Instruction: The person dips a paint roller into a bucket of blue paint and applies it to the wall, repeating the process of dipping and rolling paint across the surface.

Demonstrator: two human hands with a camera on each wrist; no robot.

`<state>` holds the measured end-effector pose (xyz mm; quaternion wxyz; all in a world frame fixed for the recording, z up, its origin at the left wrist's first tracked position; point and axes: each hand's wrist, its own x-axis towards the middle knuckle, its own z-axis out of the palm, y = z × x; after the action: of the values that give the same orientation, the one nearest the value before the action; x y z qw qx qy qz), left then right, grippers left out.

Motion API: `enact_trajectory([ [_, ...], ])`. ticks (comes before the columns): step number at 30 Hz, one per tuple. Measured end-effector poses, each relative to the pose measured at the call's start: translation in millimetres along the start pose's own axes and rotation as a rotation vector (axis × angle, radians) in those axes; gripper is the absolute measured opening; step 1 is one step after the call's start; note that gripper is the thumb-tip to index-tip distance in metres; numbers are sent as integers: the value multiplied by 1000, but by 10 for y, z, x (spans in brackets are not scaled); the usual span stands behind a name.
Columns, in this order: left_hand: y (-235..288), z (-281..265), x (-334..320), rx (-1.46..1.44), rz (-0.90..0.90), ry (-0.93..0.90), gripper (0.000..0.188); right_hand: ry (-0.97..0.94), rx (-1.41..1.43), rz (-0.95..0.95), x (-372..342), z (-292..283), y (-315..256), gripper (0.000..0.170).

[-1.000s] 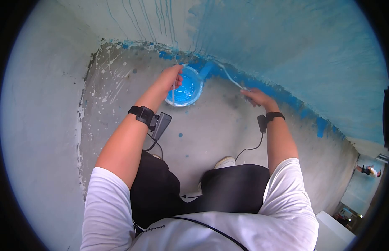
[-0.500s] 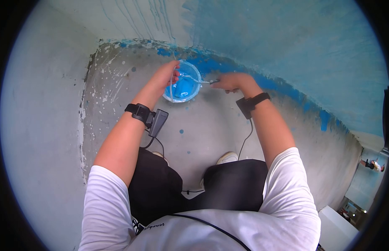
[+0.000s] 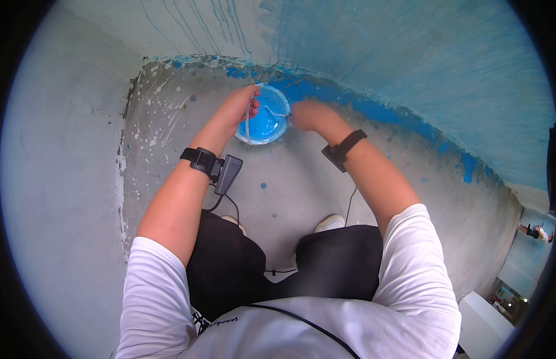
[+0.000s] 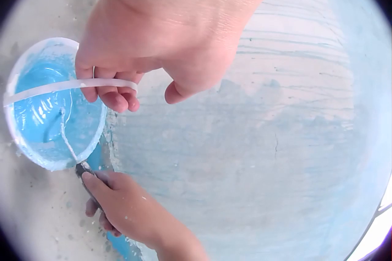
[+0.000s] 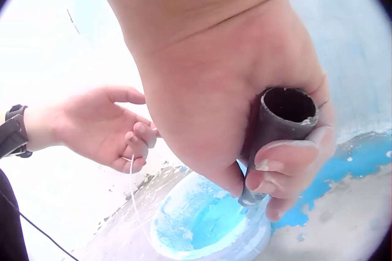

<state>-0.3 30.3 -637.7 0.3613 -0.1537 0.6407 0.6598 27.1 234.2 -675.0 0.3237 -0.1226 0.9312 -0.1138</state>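
Note:
A bucket (image 3: 259,142) of bright blue paint stands on the floor near the wall's foot. My left hand (image 3: 243,106) holds its thin white bail handle (image 4: 58,87) with curled fingers, the thumb standing off. My right hand (image 3: 311,115), at the bucket's right side, grips the dark hollow handle (image 5: 269,131) of a paint roller. From there the roller's bent, paint-coated wire frame (image 4: 66,134) runs over the rim into the bucket. The roller's head is down in the paint, mostly hidden.
Blue paint (image 3: 379,122) bands the floor along the light-blue wall (image 3: 409,60). A pale wall (image 3: 57,179) rises at the left. My shoes (image 3: 330,222) are below on the spotted grey floor (image 3: 290,179). Another person (image 3: 535,233) is far off at the right edge.
My right hand has moved left to the bucket, bringing the roller from the floor edge beside it into the paint. My left hand keeps its hold on the bail handle.

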Motion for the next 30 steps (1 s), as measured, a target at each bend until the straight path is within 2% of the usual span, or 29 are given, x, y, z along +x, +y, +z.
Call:
enact_trajectory([
  [14, -2, -14, 6, 3, 3, -19, 28, 48, -18, 27, -136, -131, 109, 26],
  [30, 19, 4, -22, 8, -5, -16, 30, -67, -64, 23, -59, -90, 56, 28],
])
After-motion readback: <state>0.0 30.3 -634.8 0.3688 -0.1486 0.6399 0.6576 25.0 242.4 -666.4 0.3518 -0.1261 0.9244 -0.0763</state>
